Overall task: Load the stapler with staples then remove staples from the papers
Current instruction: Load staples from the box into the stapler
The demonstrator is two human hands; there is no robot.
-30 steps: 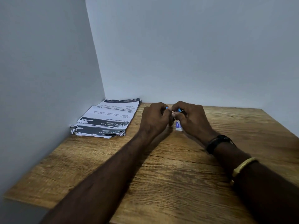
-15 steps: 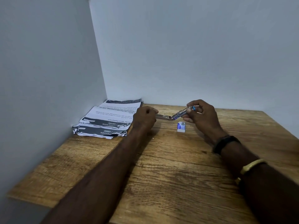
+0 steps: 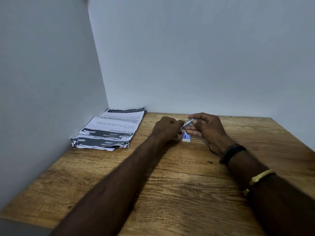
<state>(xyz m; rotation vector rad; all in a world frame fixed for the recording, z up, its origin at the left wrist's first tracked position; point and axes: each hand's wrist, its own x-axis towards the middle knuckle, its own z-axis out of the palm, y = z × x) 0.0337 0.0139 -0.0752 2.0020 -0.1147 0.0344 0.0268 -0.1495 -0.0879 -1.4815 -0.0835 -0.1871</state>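
A small metal stapler (image 3: pixel 188 123) with a blue end is held a little above the wooden table (image 3: pixel 170 184), near its back edge. My right hand (image 3: pixel 207 127) pinches its upper end between thumb and fingers. My left hand (image 3: pixel 167 127) is curled at its lower end; its fingers hide that end, and the grip itself is out of sight. Under the stapler a small white and blue staple box (image 3: pixel 186 137) lies flat on the table. A stack of printed papers (image 3: pixel 110 132) with torn edges rests in the back left corner.
Grey walls close in the table on the left and at the back. A black band and a yellow bracelet are on my right wrist (image 3: pixel 232 154). Bare wood stretches from the hands to the front edge.
Half a second ago the stapler was spread open between my hands. The hands have come closer together, and the stapler now shows shorter, over the staple box.
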